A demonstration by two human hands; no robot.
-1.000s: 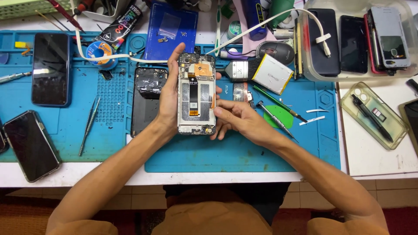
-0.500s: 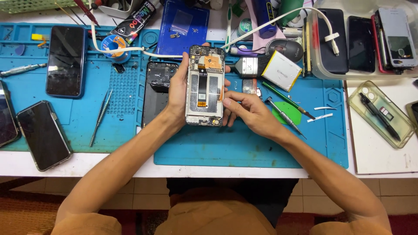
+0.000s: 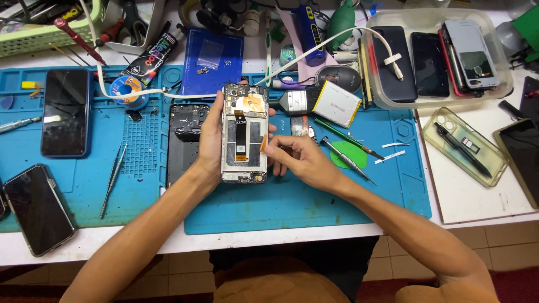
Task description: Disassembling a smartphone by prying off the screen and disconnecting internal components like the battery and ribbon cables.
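Right hand [image 3: 300, 160] now pinching orange strip [image 3: 263, 143] beside left hand [image 3: 209, 137]-gripped opened phone [image 3: 244, 133], innards exposed.

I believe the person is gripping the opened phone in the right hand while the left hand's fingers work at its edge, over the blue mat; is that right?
Not quite: the hands are swapped. In the head view the left hand grips the opened phone, while the right hand has its fingers at the phone's edge. It is indeed over the blue mat.

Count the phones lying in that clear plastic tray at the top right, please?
3, side by side in the clear tray: a black one left, a black one middle, a grey one right, with a red edge beneath that may hide another.
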